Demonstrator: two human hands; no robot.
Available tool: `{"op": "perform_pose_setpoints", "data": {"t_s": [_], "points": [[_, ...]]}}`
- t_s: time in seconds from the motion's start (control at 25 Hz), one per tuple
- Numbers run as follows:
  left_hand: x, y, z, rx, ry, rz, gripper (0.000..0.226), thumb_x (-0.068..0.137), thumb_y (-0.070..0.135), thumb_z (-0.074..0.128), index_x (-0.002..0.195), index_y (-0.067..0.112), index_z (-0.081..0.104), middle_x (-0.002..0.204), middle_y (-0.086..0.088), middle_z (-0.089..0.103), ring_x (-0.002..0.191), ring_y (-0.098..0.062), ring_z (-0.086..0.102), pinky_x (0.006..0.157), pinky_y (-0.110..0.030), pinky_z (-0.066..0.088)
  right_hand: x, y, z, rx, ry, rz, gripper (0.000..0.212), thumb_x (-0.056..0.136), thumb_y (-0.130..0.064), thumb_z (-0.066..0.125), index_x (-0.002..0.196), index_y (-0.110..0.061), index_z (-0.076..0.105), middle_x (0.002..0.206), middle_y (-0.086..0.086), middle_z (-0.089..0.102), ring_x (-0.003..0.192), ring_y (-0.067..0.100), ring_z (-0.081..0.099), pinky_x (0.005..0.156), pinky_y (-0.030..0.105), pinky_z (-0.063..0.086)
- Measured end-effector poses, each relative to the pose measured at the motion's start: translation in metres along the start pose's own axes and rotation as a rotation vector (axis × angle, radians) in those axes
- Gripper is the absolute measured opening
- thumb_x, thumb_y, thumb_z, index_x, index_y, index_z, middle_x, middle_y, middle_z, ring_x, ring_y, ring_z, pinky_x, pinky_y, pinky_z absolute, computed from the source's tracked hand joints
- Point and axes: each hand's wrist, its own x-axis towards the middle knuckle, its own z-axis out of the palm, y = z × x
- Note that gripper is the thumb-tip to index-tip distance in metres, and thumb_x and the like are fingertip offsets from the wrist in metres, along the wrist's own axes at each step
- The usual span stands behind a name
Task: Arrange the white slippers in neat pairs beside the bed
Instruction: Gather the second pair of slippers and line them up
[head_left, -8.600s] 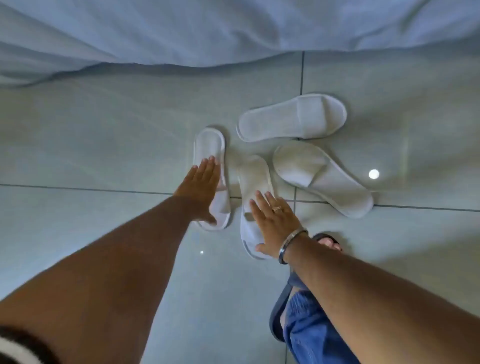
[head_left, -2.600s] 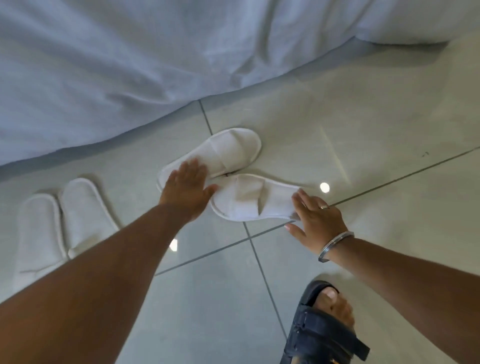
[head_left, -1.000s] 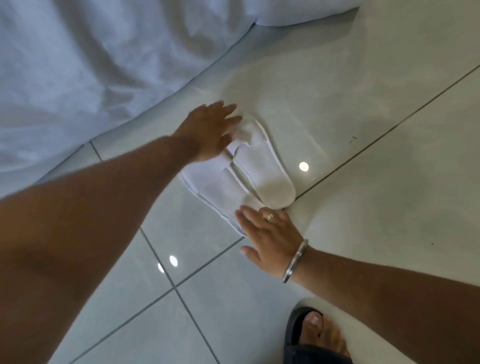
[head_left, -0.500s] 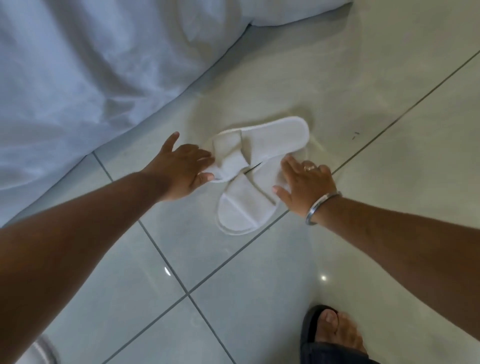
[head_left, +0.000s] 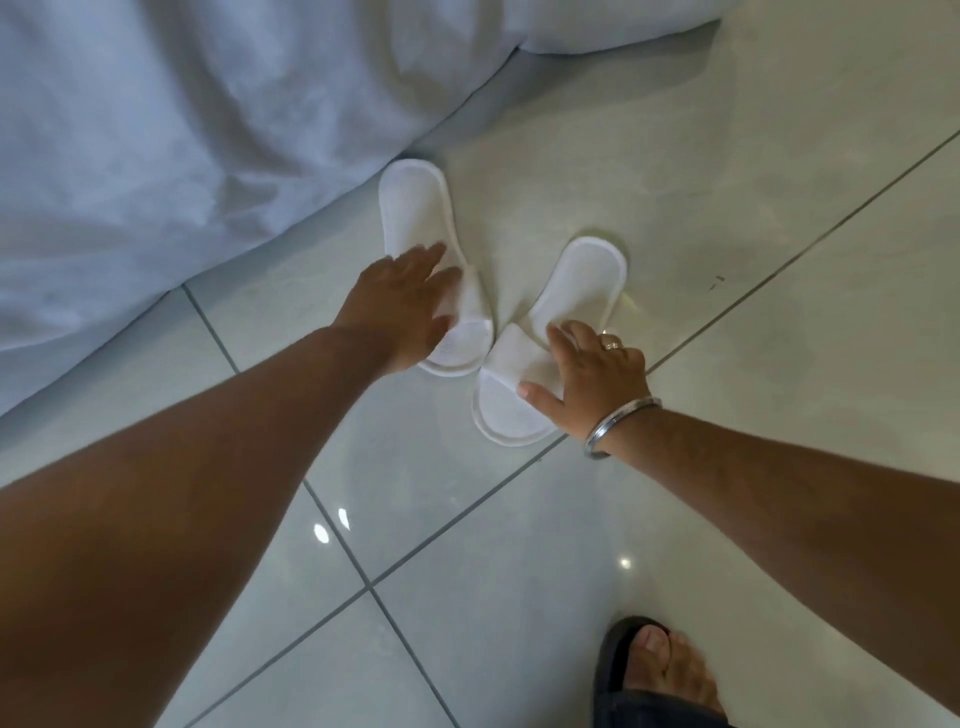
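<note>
Two white slippers lie on the pale tiled floor close to the bed's hanging sheet (head_left: 182, 130). The left slipper (head_left: 415, 208) points its heel at the sheet. The right slipper (head_left: 587, 275) lies a little apart, angled to the right, and their open toe ends nearly meet near me. My left hand (head_left: 400, 306) rests over the left slipper's strap and holds it. My right hand (head_left: 592, 384), with a ring and a metal bangle, presses on the right slipper's strap, thumb spread over its toe end. The other pair is out of view.
The white sheet covers the upper left and reaches the floor just behind the left slipper. My foot in a dark sandal (head_left: 654, 670) stands at the bottom right. Grey grout lines (head_left: 363, 582) cross the glossy tiles.
Half a second ago the two slippers lay crossed, one over the other. Both have since been turned and pulled apart, heels toward the bed, with a hand on each strap.
</note>
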Motion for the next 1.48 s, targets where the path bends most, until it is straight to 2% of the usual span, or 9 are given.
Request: {"op": "perform_pose_setpoints", "data": {"t_s": [0.08,0.32,0.56,0.64,0.72,0.88,1.12,1.28,1.48], "points": [[0.001,0.004,0.015,-0.011,-0.074,-0.049,0.059,0.096,0.042,0.045,0.149,0.021,0.028,0.161,-0.006,0.022,0.145,-0.027,0.023,0.114,-0.045,0.025,0.018,0.012,-0.004,-0.028,-0.041,0.022,0.079,0.078,-0.062,0.045,0.142,-0.022,0.024,0.151,0.003,0.027,0.122,0.034,0.040,0.092,0.045,0.033],[-0.048,0.041,0.041,-0.150,0.062,0.012,0.062,0.085,0.035,0.065,0.141,0.016,0.045,0.152,-0.011,0.041,0.136,-0.034,0.041,0.107,-0.048,0.036,0.061,0.045,-0.017,-0.230,-0.116,-0.126,0.082,0.078,-0.038,0.052,0.147,-0.019,0.010,0.160,0.003,0.004,0.139,0.026,0.023,0.099,0.043,0.030],[-0.061,0.088,0.063,-0.253,0.117,-0.149,0.077,0.077,0.045,0.072,0.141,0.012,0.043,0.147,-0.009,0.047,0.130,-0.030,0.047,0.103,-0.045,0.041,0.047,0.055,-0.012,-0.124,-0.121,-0.411,0.080,0.070,-0.025,0.046,0.146,-0.015,0.023,0.158,0.010,0.014,0.140,0.034,0.022,0.106,0.044,0.031],[-0.058,0.096,0.068,-0.303,0.142,-0.242,0.079,0.077,0.045,0.072,0.141,0.010,0.043,0.149,-0.009,0.045,0.135,-0.030,0.042,0.107,-0.045,0.037,0.041,0.055,-0.008,-0.016,-0.119,-0.411,0.079,0.070,-0.026,0.037,0.146,-0.012,0.024,0.157,0.014,0.015,0.142,0.034,0.015,0.115,0.035,0.013],[-0.054,0.103,0.072,-0.316,0.159,-0.281,0.079,0.078,0.045,0.072,0.141,0.009,0.042,0.151,-0.011,0.041,0.141,-0.032,0.033,0.114,-0.046,0.029,0.038,0.055,-0.004,0.030,-0.103,-0.408,0.078,0.073,-0.034,0.032,0.147,-0.011,0.024,0.156,0.016,0.016,0.143,0.035,0.010,0.115,0.034,0.005],[-0.044,0.112,0.071,-0.336,0.164,-0.269,0.080,0.078,0.043,0.073,0.142,0.008,0.041,0.155,-0.014,0.035,0.145,-0.033,0.025,0.117,-0.045,0.020,0.040,0.059,0.002,0.014,-0.120,-0.425,0.078,0.079,-0.036,0.049,0.147,-0.010,0.021,0.156,0.018,0.014,0.143,0.037,0.007,0.117,0.040,0.010],[-0.035,0.114,0.063,-0.317,0.102,-0.232,0.084,0.082,0.044,0.069,0.149,0.014,0.029,0.161,-0.009,0.020,0.149,-0.029,0.012,0.119,-0.042,0.009,0.036,0.067,0.002,-0.015,-0.147,-0.407,0.080,0.078,-0.050,0.040,0.146,-0.012,0.025,0.156,0.016,0.020,0.141,0.038,0.017,0.114,0.047,0.024],[-0.033,0.114,0.063,-0.283,0.074,-0.189,0.085,0.084,0.045,0.067,0.150,0.015,0.025,0.162,-0.009,0.017,0.149,-0.030,0.010,0.120,-0.042,0.009,0.025,0.064,0.000,-0.031,-0.077,-0.412,0.075,0.080,-0.038,0.054,0.143,-0.005,0.031,0.151,0.021,0.028,0.139,0.039,0.023,0.114,0.042,0.016],[-0.029,0.117,0.061,-0.300,0.067,-0.221,0.085,0.082,0.045,0.069,0.150,0.016,0.026,0.162,-0.007,0.018,0.149,-0.028,0.011,0.120,-0.041,0.011,0.036,0.071,-0.002,-0.029,-0.149,-0.367,0.082,0.085,-0.042,0.058,0.149,-0.016,0.014,0.159,0.011,0.008,0.143,0.034,0.008,0.115,0.042,0.014]]}}
